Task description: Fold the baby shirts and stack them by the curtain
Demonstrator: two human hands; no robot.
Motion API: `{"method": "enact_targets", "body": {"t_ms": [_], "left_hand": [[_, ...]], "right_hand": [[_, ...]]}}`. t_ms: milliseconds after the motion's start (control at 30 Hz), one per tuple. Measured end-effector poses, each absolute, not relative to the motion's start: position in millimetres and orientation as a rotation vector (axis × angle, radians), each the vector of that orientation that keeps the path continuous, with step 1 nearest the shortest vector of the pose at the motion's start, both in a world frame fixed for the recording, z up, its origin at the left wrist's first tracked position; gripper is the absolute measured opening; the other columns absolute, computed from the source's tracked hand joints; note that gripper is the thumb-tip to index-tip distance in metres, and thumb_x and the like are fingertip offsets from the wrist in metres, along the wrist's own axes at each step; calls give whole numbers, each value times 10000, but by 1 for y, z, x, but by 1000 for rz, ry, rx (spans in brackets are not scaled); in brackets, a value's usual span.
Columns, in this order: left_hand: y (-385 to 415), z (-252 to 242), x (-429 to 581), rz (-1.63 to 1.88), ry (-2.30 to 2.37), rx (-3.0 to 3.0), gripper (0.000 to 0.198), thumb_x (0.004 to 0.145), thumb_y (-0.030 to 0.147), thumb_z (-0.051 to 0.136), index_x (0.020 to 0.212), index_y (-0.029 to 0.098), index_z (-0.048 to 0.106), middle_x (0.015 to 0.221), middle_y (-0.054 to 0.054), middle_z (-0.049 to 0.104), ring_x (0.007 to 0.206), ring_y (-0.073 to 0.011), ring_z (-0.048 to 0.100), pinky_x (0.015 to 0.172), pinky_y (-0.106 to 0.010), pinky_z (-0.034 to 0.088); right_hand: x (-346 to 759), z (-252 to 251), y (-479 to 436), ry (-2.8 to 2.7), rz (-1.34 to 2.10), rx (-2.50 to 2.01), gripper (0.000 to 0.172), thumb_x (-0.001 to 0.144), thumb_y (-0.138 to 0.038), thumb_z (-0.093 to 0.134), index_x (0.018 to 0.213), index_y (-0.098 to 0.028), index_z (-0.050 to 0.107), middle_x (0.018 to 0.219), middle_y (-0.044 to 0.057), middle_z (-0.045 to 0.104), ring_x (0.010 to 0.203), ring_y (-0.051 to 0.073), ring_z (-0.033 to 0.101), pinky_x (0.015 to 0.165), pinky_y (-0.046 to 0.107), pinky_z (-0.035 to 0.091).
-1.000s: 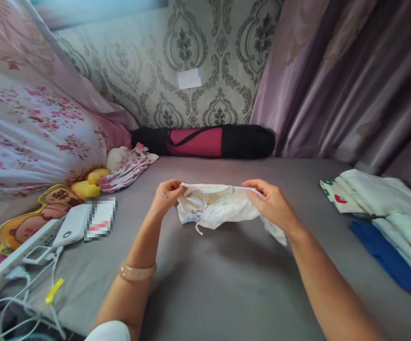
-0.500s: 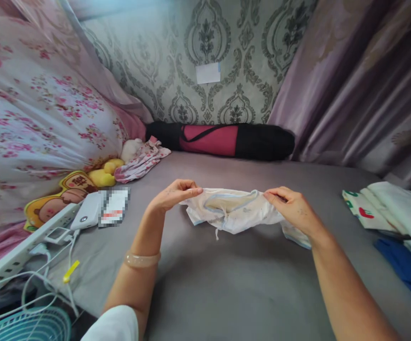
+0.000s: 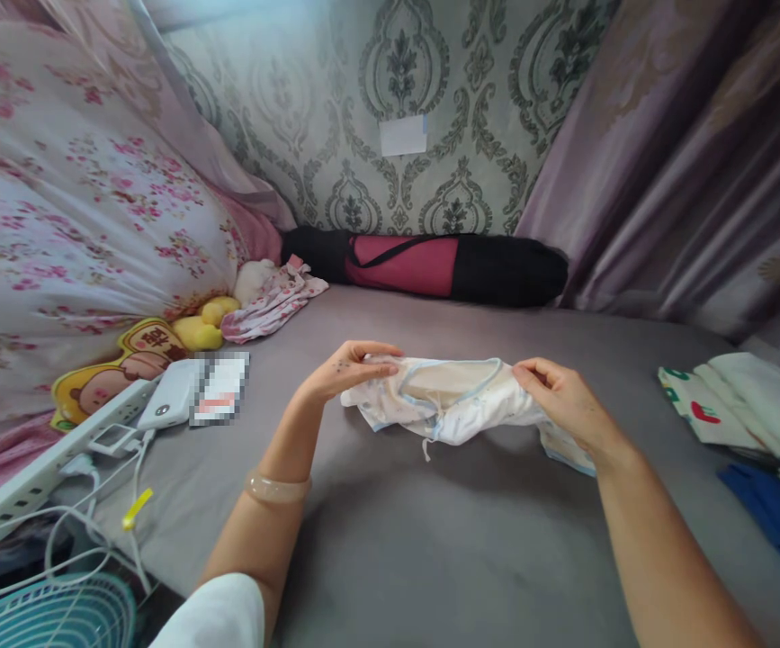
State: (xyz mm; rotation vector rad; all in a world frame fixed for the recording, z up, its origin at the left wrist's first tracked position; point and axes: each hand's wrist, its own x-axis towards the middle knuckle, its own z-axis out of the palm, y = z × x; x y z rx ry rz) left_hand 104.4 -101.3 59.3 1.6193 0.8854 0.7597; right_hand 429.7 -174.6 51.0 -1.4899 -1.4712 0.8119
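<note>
White baby-size garment point(image 3: 474, 418) is held up over the middle of the bed point(image 3: 457, 558), well short of the far edge where the black-and-red bag point(image 3: 399, 265) lies. Left hand point(image 3: 344, 371) has its upper edge between thumb and fingers; right hand point(image 3: 561, 400) pinches the same edge at the other end. Neckline faces up and gapes, a tie point(image 3: 426, 448) dangles, and the sleeve by the right hand droops; can't tell if it touches the sheet. To do this well: grips level and evenly spread, light tension so the thin cloth doesn't stretch, sag shaken out, tie and drooping sleeve kept from tucking under. Elbow room's fine: folded clothes point(image 3: 760, 391) sit at the right edge, power strip point(image 3: 45, 472) at the left, both well apart.
</note>
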Motion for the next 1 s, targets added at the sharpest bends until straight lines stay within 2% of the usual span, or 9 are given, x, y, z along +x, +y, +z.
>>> {"method": "enact_targets", "body": {"t_ms": [200, 367, 467, 633, 800, 1000], "left_hand": [[-104, 64, 109, 675, 906, 1739, 401, 691, 442, 755, 982, 167, 763, 738, -31, 693, 617, -141, 572, 538, -233, 424], [-106, 64, 112, 701, 964, 1807, 370, 708, 481, 725, 879, 157, 777, 711, -39, 670, 630, -156, 569, 534, -243, 419], [-106, 64, 113, 828, 1015, 1828, 346, 722, 482, 715, 849, 165, 772, 760, -43, 651, 683, -151, 567, 564, -236, 422], [-109, 69, 110, 1069, 956, 1793, 300, 722, 457, 728, 788, 165, 740, 955, -60, 631, 792, -142, 568, 616, -219, 425], [-111, 79, 105, 1004, 941, 1683, 349, 732, 490, 703, 796, 147, 697, 693, -14, 610, 605, -108, 519, 537, -217, 382], [-109, 120, 103, 1021, 941, 1855, 374, 727, 494, 693, 811, 131, 707, 650, -13, 601, 565, -100, 490, 485, -209, 340]], "right_hand": [[430, 51, -174, -1495, 826, -1485, 432, 784, -599, 617, 868, -181, 688, 797, 62, 679, 706, 190, 587, 611, 279, 464], [429, 52, -175, -1498, 862, -1464, 434, 762, -611, 632, 841, -188, 688, 767, 47, 681, 672, 179, 592, 597, 273, 455], [428, 53, -176, -1500, 886, -1446, 461, 739, -633, 648, 829, -183, 689, 762, 48, 689, 662, 179, 600, 591, 273, 460], [428, 58, -179, -1505, 982, -1437, 516, 708, -633, 688, 956, -182, 715, 896, 89, 725, 739, 212, 639, 643, 311, 504], [426, 77, -182, -1625, 943, -1436, 480, 697, -637, 694, 853, -184, 728, 794, 56, 709, 684, 180, 614, 627, 290, 480], [424, 108, -175, -1694, 655, -1398, 451, 735, -636, 653, 820, -197, 709, 758, 29, 680, 657, 167, 581, 602, 285, 453]]}}
